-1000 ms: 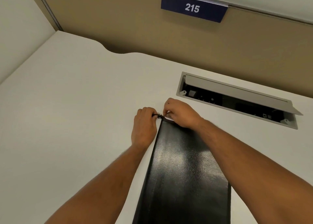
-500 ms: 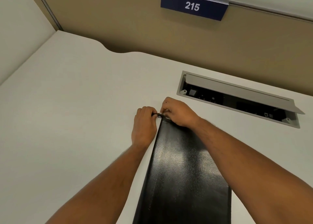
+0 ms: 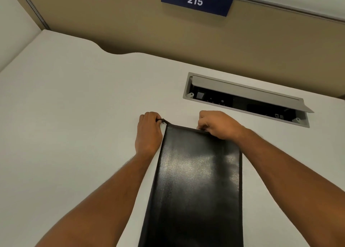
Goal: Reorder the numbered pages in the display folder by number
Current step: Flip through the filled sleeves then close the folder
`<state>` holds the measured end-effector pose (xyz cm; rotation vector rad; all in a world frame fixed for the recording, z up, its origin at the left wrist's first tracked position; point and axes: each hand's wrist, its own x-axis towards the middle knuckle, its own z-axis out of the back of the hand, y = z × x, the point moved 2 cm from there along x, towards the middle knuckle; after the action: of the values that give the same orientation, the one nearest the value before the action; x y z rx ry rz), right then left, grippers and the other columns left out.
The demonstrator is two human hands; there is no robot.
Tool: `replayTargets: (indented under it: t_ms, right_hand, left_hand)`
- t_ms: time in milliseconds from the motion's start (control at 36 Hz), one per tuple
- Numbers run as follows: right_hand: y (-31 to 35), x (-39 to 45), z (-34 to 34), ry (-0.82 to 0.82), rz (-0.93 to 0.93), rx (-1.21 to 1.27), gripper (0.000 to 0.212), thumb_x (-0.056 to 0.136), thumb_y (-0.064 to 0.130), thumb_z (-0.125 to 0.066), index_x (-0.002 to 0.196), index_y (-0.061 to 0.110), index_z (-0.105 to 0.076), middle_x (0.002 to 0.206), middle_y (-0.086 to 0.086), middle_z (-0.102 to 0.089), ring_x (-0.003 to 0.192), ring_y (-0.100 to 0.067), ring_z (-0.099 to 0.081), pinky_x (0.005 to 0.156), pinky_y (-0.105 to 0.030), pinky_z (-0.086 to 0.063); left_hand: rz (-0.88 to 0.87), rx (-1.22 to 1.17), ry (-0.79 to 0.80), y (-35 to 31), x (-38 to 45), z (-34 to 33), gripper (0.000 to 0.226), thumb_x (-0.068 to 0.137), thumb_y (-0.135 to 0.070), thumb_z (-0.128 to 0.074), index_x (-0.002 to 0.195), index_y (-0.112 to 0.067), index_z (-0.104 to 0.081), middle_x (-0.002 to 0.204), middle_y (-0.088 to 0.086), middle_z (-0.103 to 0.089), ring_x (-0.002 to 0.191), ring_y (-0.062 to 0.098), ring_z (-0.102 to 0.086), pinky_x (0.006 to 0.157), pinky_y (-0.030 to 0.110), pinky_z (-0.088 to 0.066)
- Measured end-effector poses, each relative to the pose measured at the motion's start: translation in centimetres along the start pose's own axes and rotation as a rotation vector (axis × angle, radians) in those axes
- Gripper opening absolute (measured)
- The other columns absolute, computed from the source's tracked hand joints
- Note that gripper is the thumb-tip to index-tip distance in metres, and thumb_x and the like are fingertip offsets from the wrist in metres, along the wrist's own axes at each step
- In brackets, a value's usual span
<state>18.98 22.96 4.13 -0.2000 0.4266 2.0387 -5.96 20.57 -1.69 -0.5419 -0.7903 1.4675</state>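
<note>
Lying closed, glossy black display folder (image 3: 197,181), seemingly zipped.

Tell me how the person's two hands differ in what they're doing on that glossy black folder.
The left hand sits at the glossy black folder's far left corner, pinching a small dark tab that sticks out; the right hand sits further right, fingers curled over the far edge itself. The left lies beside the folder on the white desk; the right rests over it. Both grip the same far end.

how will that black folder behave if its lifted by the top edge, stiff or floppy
The black folder is probably fairly floppy: its top edge bows between the left hand and right hand. The glossy cover may be slippery. It lies flat, so it won't roll.
</note>
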Motion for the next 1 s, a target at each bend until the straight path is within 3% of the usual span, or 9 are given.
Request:
replayTargets:
  t_ms: [167, 417, 528, 750, 1000]
  right_hand:
    - [-3.6, -5.0, -0.4, 0.016, -0.154, 0.016, 0.017, 0.094, 0.013, -0.068, 0.101, 0.024, -0.079, 0.096, 0.012, -0.056, 0.092, -0.014, -0.059, 0.081, -0.032, -0.052]
    - [-5.7, -11.8, -3.0, -0.130, -0.419, 0.144, 0.011, 0.097, 0.011, -0.067, 0.096, 0.013, -0.078, 0.089, 0.003, -0.058, 0.084, -0.021, -0.060, 0.072, -0.030, -0.044]
    - [-4.1, -14.4, -4.6, -0.252, -0.564, 0.296, 0.009, 0.095, 0.014, -0.071, 0.089, 0.014, -0.077, 0.086, 0.003, -0.060, 0.079, -0.017, -0.059, 0.076, -0.033, -0.049]
    - [0.4, -20.3, -9.7, -0.371, -0.686, 0.403, 0.011, 0.098, 0.016, -0.067, 0.098, 0.017, -0.078, 0.093, 0.006, -0.061, 0.083, -0.010, -0.060, 0.081, -0.026, -0.051]
    - [8.6, -27.5, -15.2, -0.489, -0.751, 0.447, 0.014, 0.099, 0.014, -0.064, 0.090, 0.023, -0.070, 0.090, 0.015, -0.055, 0.079, -0.004, -0.059, 0.071, -0.026, -0.054]
  left_hand:
    - [0.005, 0.027, 0.000, 0.0, 0.0, -0.2, 0.013, 0.100, -0.008, -0.051, 0.098, -0.020, -0.055, 0.099, -0.008, -0.053, 0.099, 0.013, -0.044, 0.082, 0.036, -0.045]
    - [-0.009, 0.057, -0.004, 0.1, 0.0, -0.5, 0.014, 0.101, -0.006, -0.048, 0.099, -0.017, -0.056, 0.098, -0.009, -0.051, 0.099, 0.012, -0.043, 0.081, 0.033, -0.043]
    - [-0.034, 0.066, -0.014, 0.1, -0.1, -0.6, 0.015, 0.101, -0.004, -0.048, 0.102, -0.017, -0.054, 0.100, -0.008, -0.049, 0.102, 0.016, -0.043, 0.082, 0.036, -0.042]
    - [-0.062, 0.101, -0.025, 0.4, 0.1, -0.8, 0.013, 0.098, 0.000, -0.049, 0.103, -0.011, -0.055, 0.104, 0.006, -0.057, 0.102, 0.027, -0.045, 0.084, 0.045, -0.044]
    - [-0.063, 0.171, -0.024, 0.7, 0.3, -1.0, 0.011, 0.099, -0.002, -0.048, 0.102, -0.008, -0.056, 0.104, 0.013, -0.057, 0.101, 0.032, -0.046, 0.084, 0.049, -0.044]
